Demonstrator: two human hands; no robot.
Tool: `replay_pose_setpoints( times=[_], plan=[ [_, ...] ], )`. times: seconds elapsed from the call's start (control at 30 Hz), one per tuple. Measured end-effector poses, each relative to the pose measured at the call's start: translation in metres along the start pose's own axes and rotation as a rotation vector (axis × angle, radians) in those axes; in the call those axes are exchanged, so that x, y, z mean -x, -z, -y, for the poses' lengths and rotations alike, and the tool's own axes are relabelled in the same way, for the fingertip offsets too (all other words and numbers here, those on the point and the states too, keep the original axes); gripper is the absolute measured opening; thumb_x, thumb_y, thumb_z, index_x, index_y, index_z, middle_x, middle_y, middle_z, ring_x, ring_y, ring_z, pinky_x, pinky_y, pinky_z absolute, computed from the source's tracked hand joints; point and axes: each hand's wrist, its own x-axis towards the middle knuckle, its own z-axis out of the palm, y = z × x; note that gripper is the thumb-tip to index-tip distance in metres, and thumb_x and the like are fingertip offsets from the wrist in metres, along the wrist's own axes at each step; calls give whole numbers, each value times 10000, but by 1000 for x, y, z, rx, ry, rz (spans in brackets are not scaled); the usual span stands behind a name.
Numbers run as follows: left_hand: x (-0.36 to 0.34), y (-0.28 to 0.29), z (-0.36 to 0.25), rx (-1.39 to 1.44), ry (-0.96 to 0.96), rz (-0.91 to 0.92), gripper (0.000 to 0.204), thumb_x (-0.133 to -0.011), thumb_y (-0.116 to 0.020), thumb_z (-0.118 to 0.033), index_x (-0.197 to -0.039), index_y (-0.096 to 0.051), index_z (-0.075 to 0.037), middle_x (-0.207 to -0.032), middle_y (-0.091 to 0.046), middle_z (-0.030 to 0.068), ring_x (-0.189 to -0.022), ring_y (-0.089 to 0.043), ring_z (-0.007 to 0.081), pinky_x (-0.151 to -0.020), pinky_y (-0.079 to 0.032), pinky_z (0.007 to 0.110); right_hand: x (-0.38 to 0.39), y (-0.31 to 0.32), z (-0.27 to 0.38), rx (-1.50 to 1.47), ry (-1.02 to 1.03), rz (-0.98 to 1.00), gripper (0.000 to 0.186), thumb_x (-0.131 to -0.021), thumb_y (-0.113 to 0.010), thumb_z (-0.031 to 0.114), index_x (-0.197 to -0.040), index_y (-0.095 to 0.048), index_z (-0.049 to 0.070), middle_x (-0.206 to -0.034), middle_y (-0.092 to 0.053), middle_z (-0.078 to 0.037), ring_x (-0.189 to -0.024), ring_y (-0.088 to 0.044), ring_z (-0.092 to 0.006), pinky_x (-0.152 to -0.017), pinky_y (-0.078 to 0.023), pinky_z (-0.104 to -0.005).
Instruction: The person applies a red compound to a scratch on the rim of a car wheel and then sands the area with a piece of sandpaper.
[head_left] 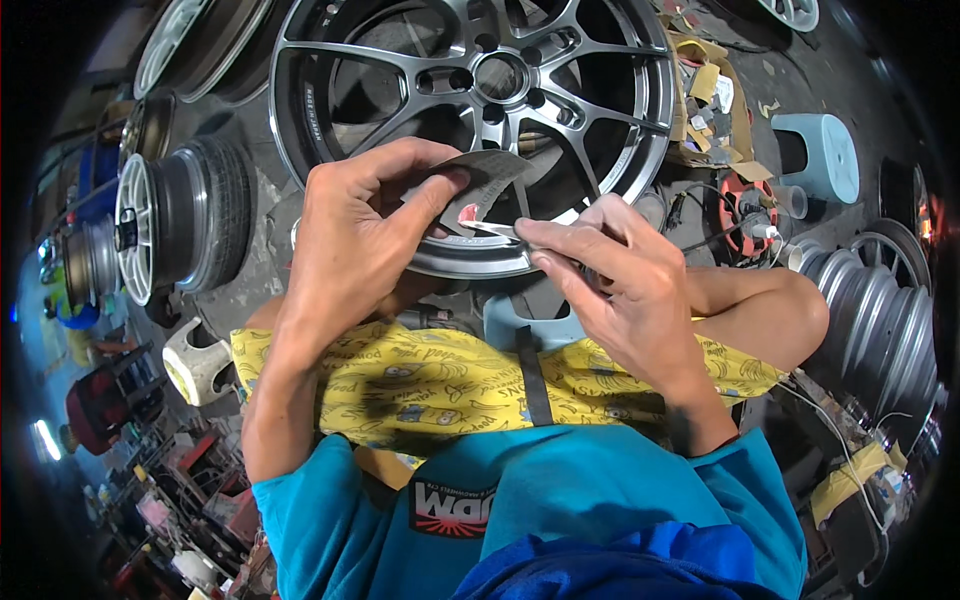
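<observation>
A bent grey sheet (497, 172), which looks like a piece of sandpaper, is pinched between the thumb and fingers of my left hand (362, 215). A small pinkish-red dab of paste (469, 213) sits on its surface. My right hand (622, 275) is closed round a thin, pale, flat-tipped stick (494, 230); its tip reaches the sheet beside the dab. Whether the tip touches the paste, I cannot tell. Both hands are over the near edge of a dark grey multi-spoke alloy wheel (400, 63), which lies face up in front of me.
Right of the wheel stands a cardboard box (742, 115) of scraps, near a light blue stool (845, 160) and a red cable reel (735, 207). Stacked rims (865, 325) stand at the right. At the left are a tyred wheel (215, 215) and a white stool (195, 362).
</observation>
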Motion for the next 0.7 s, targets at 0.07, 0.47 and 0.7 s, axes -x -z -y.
replay_pose_setpoints(
  times=[0.07, 0.47, 0.7],
  plan=[
    [0, 0, -1, 6, 17, 4, 195, -983, -716, -54, -1139, -771, 48, -847, -780, 62, -787, -672, 53, -690, -544, 257, 0, 4, -3, -8, -16, -14, 327, -868, -815, -30, -1179, -826, 71, -818, -598, -61, -693, -576, -150, -599, -446, -293],
    [1, 2, -1, 19, -39, 31, 201, -987, -690, -23, -1156, -764, 54, -903, -803, 79, -828, -720, 78, -728, -573, 255, -2, 3, -8, -65, -29, 48, 257, -916, -783, 25, -1168, -822, 56, -787, -617, -74, -648, -560, -168, -589, -439, -317],
    [2, 2, -9, 51, -27, 84, 190, -993, -697, -17, -1155, -766, 56, -933, -807, 81, -846, -733, 84, -741, -575, 246, -3, 3, -23, -242, -113, 72, 193, -978, -744, 65, -1154, -809, 18, -782, -670, -91, -662, -585, -144, -613, -456, -308]
  ],
)
